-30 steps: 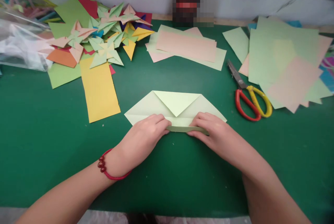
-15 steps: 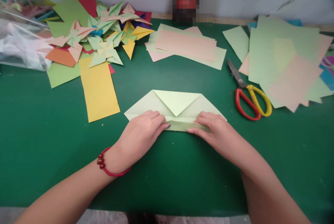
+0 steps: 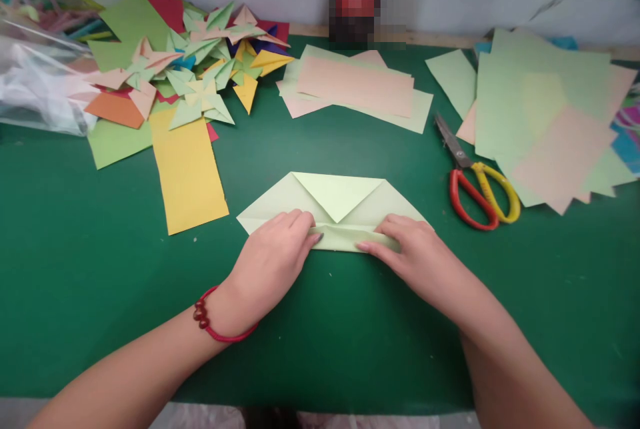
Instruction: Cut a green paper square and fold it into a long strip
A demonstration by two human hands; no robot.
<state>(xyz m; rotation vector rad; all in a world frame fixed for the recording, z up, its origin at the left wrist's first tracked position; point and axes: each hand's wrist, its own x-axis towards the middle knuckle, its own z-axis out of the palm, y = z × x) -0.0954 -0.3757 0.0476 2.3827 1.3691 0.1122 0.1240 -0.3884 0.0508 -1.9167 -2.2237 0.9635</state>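
On a dial centred on the pale green folded sheet (image 3: 337,214), with twelve away from the person, the sheet lies on the green table (image 3: 330,342) with both hands on its near side. A triangular flap (image 3: 337,192) folds down from its far edge, tip towards six o'clock, and a narrow band (image 3: 339,240) along its six o'clock edge is turned up. The left hand (image 3: 277,245), at eight o'clock, has its fingers pressed together and pinches the band against the thumb; a red beaded bracelet (image 3: 201,314) circles that wrist. The right hand (image 3: 413,245), at four o'clock, pinches the same band, fingers curled over it and thumb laid along the near side. Near three o'clock rest the scissors (image 3: 465,159), blades aimed at eleven, one handle loop red and the other yellow. At two o'clock lies a stack of green and pink sheets (image 3: 540,115); at twelve, overlapping pink and green strips (image 3: 355,85). A yellow paper rectangle (image 3: 190,179) lies just past nine, a pile of folded paper stars (image 3: 200,95) between ten and eleven, and a clear plastic bag (image 3: 40,82) at ten, farther out.
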